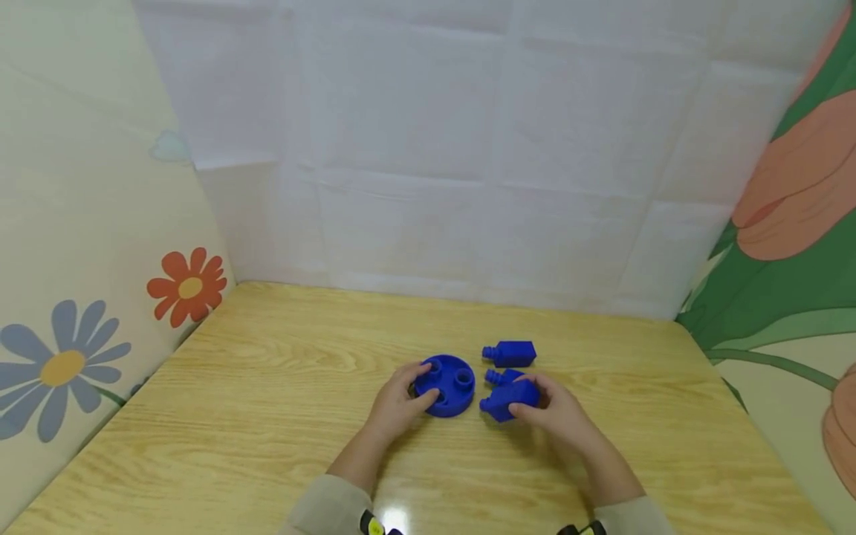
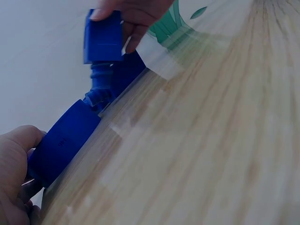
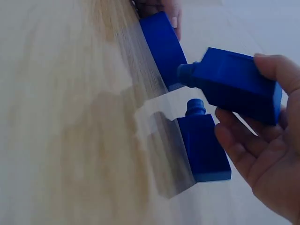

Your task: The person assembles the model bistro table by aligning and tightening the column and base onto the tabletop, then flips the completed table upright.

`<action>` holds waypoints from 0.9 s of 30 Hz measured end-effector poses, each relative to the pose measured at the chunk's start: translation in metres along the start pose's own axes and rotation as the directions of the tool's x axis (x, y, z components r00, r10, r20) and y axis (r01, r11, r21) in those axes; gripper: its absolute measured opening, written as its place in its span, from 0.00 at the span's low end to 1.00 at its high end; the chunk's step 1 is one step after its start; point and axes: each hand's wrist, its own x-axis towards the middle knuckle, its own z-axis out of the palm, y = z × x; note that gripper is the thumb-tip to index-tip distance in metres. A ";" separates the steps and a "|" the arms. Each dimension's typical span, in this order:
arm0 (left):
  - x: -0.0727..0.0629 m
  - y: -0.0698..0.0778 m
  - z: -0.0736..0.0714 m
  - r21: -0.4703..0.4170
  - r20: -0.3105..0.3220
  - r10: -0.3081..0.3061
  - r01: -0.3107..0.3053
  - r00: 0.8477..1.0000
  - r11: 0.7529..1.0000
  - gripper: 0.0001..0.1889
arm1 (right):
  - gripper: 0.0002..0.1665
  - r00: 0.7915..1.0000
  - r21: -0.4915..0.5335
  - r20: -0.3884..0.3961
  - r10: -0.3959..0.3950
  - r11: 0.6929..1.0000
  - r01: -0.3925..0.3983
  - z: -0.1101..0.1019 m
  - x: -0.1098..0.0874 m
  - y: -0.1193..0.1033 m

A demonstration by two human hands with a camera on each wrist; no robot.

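Note:
A round blue base (image 1: pixel 451 408) with a raised rim and ring-shaped sockets lies on the table. My left hand (image 1: pixel 396 405) grips its left side, thumb and fingers over the rim. In the right wrist view, my right hand (image 3: pixel 269 154) holds a blue bottle-shaped piece (image 3: pixel 234 84) between thumb and fingers, above the table. Its ridged neck points toward the base. Beneath it lies a second bottle-shaped piece (image 1: pixel 503 376), partly covered by the held one in the head view. Farther back lies a third such piece (image 1: pixel 516 354), its neck also facing left.
The wood-grain table (image 1: pixel 267 416) ends at a white cloth (image 1: pixel 414 238) behind. Flower-printed panels stand at the left (image 1: pixel 100 245) and right (image 1: pixel 789 312). Light-coloured sleeves (image 1: pixel 328 505) and dark wrist straps show at the bottom edge.

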 end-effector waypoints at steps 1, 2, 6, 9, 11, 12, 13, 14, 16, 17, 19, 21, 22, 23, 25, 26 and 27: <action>0.000 0.000 0.000 -0.002 -0.001 0.003 -0.003 1.000 1.000 0.25 | 0.24 1.000 0.009 0.000 -0.016 1.000 0.016 0.001 0.003 -0.002; 0.000 0.000 0.000 -0.007 -0.002 0.004 -0.004 1.000 1.000 0.25 | 0.23 1.000 0.019 -0.005 -0.025 1.000 0.025 0.003 0.006 -0.004; 0.000 0.000 0.001 -0.017 -0.007 0.012 -0.013 1.000 1.000 0.25 | 0.24 0.999 0.067 -0.028 -0.037 0.997 0.038 0.009 0.020 -0.013; 0.000 -0.001 0.001 -0.032 -0.002 -0.003 0.003 1.000 0.999 0.25 | 0.26 0.997 0.085 -0.071 -0.026 0.996 0.032 0.012 0.030 -0.020; 0.000 0.000 0.000 -0.039 0.006 -0.008 0.008 1.000 0.999 0.25 | 0.28 0.995 0.077 -0.099 -0.020 0.997 0.028 0.013 0.036 -0.025; 0.000 0.000 0.000 -0.047 0.011 -0.017 0.017 1.000 0.999 0.25 | 0.28 0.993 0.063 -0.115 -0.017 0.998 0.025 0.014 0.038 -0.028; -0.001 0.000 0.000 -0.047 0.016 -0.019 0.020 1.000 0.999 0.25 | 0.29 0.992 0.042 -0.129 -0.018 0.999 0.024 0.015 0.040 -0.030; -0.001 0.000 0.000 -0.048 0.021 -0.020 0.021 1.000 0.999 0.25 | 0.30 0.990 0.020 -0.140 -0.023 0.999 0.026 0.015 0.042 -0.032; -0.001 0.001 -0.001 -0.049 0.025 -0.016 0.017 1.000 0.999 0.25 | 0.31 0.988 -0.027 -0.152 -0.042 0.999 0.038 0.018 0.046 -0.036; -0.002 0.001 -0.001 -0.051 0.027 -0.016 0.018 1.000 0.999 0.25 | 0.31 0.987 -0.051 -0.154 -0.051 0.998 0.044 0.019 0.048 -0.037; -0.002 0.001 -0.002 -0.059 0.028 -0.019 0.020 0.999 0.998 0.24 | 0.32 0.985 -0.099 -0.156 -0.071 0.994 0.056 0.022 0.051 -0.040; -0.002 0.001 -0.002 -0.072 0.028 -0.020 0.022 0.999 0.997 0.24 | 0.32 0.985 -0.141 -0.149 -0.091 0.988 0.070 0.025 0.053 -0.042; -0.002 0.001 -0.002 -0.079 0.028 -0.020 0.022 0.999 0.997 0.24 | 0.32 0.984 -0.164 -0.144 -0.102 0.983 0.078 0.027 0.053 -0.044; -0.002 0.002 -0.002 -0.081 0.026 -0.015 0.017 1.000 0.997 0.24 | 0.32 0.984 -0.179 -0.138 -0.108 0.980 0.083 0.028 0.053 -0.045; -0.002 0.002 -0.002 -0.091 0.024 -0.018 0.020 1.000 0.996 0.24 | 0.31 0.984 -0.210 -0.131 -0.118 0.974 0.089 0.031 0.054 -0.046; -0.002 0.002 -0.002 -0.094 0.023 -0.021 0.023 1.000 0.995 0.24 | 0.31 0.984 -0.225 -0.128 -0.125 0.970 0.094 0.032 0.054 -0.047; -0.002 0.002 -0.002 -0.092 0.022 -0.022 0.024 1.000 0.995 0.24 | 0.31 0.983 -0.239 -0.124 -0.132 0.966 0.100 0.033 0.055 -0.047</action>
